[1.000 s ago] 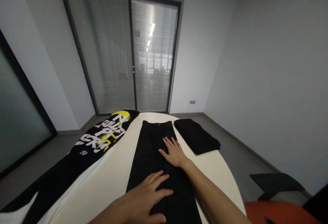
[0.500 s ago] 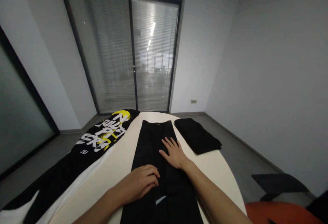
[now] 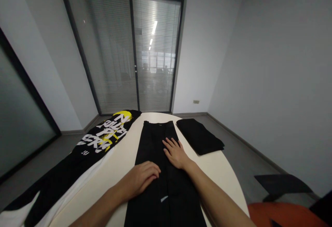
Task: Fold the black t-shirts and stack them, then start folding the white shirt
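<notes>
Black trousers (image 3: 150,147) lie lengthwise on the pale table, their waistband at the far end and a small pale mark near me. My right hand (image 3: 175,153) rests palm down on their right half, fingers spread. On the left side, my left hand (image 3: 144,178) lies over the cloth with its fingers close together and slightly bent. I see no fold of cloth pinched in it. The underside of that hand is hidden. To the right sits a folded black garment (image 3: 199,137), apart from both hands.
Along the left of the table (image 3: 230,182) stretches a black garment (image 3: 103,133) with white and yellow print. An orange chair (image 3: 277,215) with a black armrest (image 3: 282,182) stands at the lower right. Beyond the table are glass panels with blinds (image 3: 155,81).
My left hand has shifted slightly away from me. The near left edge of the trousers and the pale mark have moved a little to the right. My right hand stays nearly in place.
</notes>
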`<action>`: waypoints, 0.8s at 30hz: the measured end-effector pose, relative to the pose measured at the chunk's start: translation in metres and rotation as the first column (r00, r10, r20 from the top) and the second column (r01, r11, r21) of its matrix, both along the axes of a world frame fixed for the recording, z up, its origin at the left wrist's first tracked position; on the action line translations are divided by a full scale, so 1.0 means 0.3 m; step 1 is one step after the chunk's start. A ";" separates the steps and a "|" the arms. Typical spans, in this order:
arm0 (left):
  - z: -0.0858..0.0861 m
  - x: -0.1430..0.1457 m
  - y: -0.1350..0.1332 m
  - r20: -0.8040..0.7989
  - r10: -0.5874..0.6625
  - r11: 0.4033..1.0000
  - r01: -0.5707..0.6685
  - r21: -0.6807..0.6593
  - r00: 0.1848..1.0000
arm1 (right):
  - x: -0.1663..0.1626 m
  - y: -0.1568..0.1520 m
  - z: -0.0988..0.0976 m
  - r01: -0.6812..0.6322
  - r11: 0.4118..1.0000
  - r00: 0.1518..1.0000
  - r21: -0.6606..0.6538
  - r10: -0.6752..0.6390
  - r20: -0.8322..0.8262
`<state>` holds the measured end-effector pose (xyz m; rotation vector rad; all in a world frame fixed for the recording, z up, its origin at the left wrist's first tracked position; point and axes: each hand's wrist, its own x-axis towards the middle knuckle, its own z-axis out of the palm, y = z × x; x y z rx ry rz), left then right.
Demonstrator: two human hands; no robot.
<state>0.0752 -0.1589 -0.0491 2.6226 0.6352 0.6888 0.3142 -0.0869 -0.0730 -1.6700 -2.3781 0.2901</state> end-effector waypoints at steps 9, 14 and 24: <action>-0.025 0.049 -0.006 -0.032 0.074 0.977 -0.067 0.201 0.997 | -0.002 0.004 0.002 -0.005 1.000 1.000 0.003 0.005 -0.024; -0.034 0.046 -0.007 -0.163 0.037 0.995 -0.020 0.102 0.986 | -0.002 -0.002 0.008 -0.016 1.000 0.999 0.002 0.016 -0.027; 0.012 0.021 -0.041 -0.179 0.018 0.997 -0.031 -0.075 0.984 | 0.006 0.008 0.013 -0.068 0.995 0.994 0.073 0.074 -0.085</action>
